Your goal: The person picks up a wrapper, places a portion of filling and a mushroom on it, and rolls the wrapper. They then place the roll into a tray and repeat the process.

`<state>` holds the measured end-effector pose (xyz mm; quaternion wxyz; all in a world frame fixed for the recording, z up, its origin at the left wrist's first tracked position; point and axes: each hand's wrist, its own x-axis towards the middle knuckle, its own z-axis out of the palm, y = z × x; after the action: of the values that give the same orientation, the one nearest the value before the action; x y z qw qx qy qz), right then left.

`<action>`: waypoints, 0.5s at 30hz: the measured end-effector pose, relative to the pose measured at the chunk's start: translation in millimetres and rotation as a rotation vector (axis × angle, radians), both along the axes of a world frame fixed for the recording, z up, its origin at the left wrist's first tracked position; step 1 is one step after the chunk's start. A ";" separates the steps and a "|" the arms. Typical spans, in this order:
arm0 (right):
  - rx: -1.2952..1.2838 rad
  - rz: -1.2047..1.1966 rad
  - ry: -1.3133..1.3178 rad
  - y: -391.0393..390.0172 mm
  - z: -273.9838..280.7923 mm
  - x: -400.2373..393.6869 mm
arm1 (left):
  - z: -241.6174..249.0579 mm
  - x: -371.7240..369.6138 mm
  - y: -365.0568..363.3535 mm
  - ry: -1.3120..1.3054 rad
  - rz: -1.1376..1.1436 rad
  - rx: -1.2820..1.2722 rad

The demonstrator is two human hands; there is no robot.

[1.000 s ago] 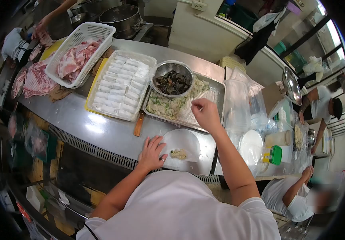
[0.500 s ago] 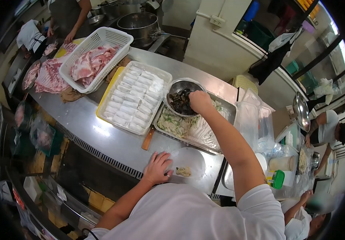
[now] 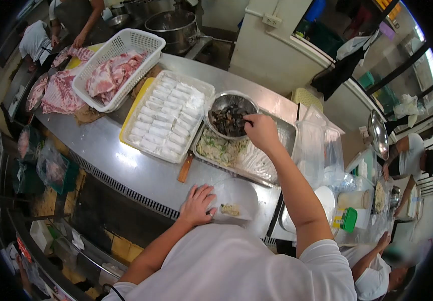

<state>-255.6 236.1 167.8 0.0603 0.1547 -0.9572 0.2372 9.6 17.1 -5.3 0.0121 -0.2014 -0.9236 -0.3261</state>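
My left hand (image 3: 196,205) lies with its fingers stretched out at the left edge of a round translucent wrapper sheet (image 3: 241,193). On the sheet sits a small lump of pale filling (image 3: 230,209). My right hand (image 3: 263,131) is closed in a pinch at the right rim of a metal colander (image 3: 216,104), which holds dark, mushroom-like pieces (image 3: 230,120). What its fingertips hold is hidden. The colander rests on a metal tray (image 3: 289,133) of pale filling flecked with green (image 3: 219,149).
White rolls (image 3: 163,113) lie in rows in a plastic tray (image 3: 175,158). A wooden-handled tool (image 3: 186,168) is beside it. Raw meat fills a white basket (image 3: 158,42). Clear plastic containers (image 3: 311,150) stand at right. Other people work at the far left and right.
My right hand has drawn back from over the dark pieces to the colander's right rim, uncovering more of them. My left hand stays beside the wrapper sheet. The view has shifted slightly.
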 end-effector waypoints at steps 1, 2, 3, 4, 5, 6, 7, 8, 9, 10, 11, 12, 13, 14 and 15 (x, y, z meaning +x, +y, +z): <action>-0.027 0.002 -0.083 5.6 0.7 22.7 | -0.1 1.1 0.3 -0.004 -0.004 -0.003; -0.054 0.000 -0.169 12.1 -0.4 47.5 | -1.6 0.7 0.3 -0.010 -0.007 0.010; -0.083 -0.006 -0.252 19.4 -4.0 73.7 | -1.7 2.0 0.6 -0.018 -0.004 0.006; -0.071 -0.026 -0.343 24.0 -9.2 102.2 | -1.0 2.0 1.1 -0.022 -0.002 0.003; -0.060 -0.044 -0.426 27.1 -13.3 129.7 | -0.1 1.0 1.7 -0.018 0.001 -0.001; -0.066 -0.035 -0.464 33.7 -28.9 154.1 | -0.1 0.5 1.3 -0.009 -0.003 0.004; -0.073 -0.024 -0.502 39.9 -50.5 177.1 | -0.6 0.4 1.7 -0.004 -0.003 0.005; -0.147 -0.068 -0.566 43.6 -67.9 200.3 | -1.0 0.6 2.0 0.001 -0.001 0.005; -0.222 -0.112 -0.629 45.0 -82.5 220.8 | -1.6 1.5 1.9 0.006 0.002 0.004; -0.203 -0.110 -0.589 43.1 -91.9 236.2 | -2.5 1.2 1.5 0.016 0.000 0.003; -0.184 -0.108 -0.550 40.7 -101.6 250.5 | -3.3 1.4 1.5 0.025 -0.001 0.002; -0.164 -0.107 -0.511 38.2 -107.3 260.3 | -4.0 2.1 1.9 0.033 -0.003 0.001; -0.116 -0.081 -0.410 37.8 -112.7 265.3 | -4.8 1.7 2.4 0.041 -0.007 0.004; -0.069 -0.054 -0.311 37.3 -117.7 270.3 | -5.1 2.6 2.3 0.047 -0.010 0.006; -0.021 -0.024 -0.210 34.9 -118.0 272.7 | -6.1 2.8 1.6 0.054 -0.010 0.006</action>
<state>17.1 271.0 49.8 -0.0359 0.1170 -0.9574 0.2616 12.5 18.7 -11.4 0.0361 -0.2147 -0.9209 -0.3234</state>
